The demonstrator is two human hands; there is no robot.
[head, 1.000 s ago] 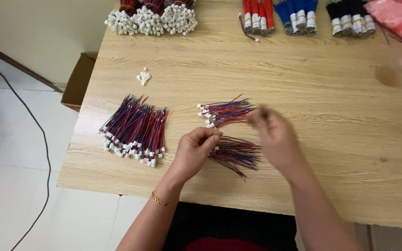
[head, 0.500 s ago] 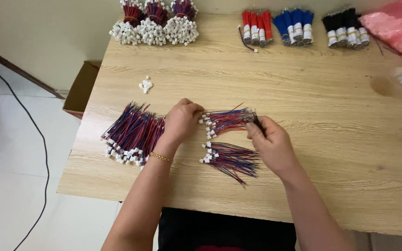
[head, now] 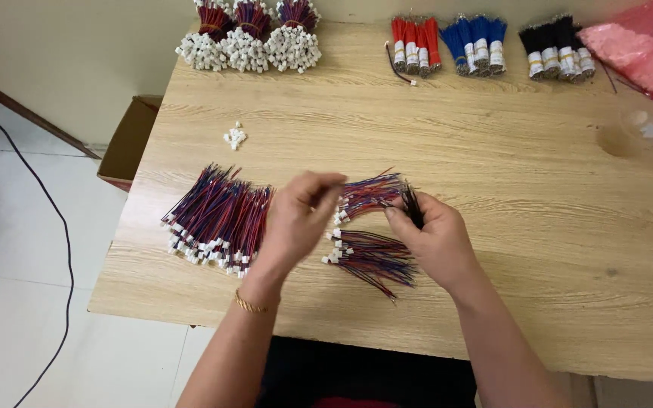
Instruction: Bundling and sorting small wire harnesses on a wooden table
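Wire bundle, the small red-and-blue one with white plugs, lies on the worktop between my hands, its long axis running roughly left to right with the plug end toward my left hand and the bare tails under my right. Right hand grip is pinched closed on those tail ends, while the left grip has fingertips closed at the plug end, so both sit right on it. A second loose bundle lies just below, and the big pile sits left of my left hand.
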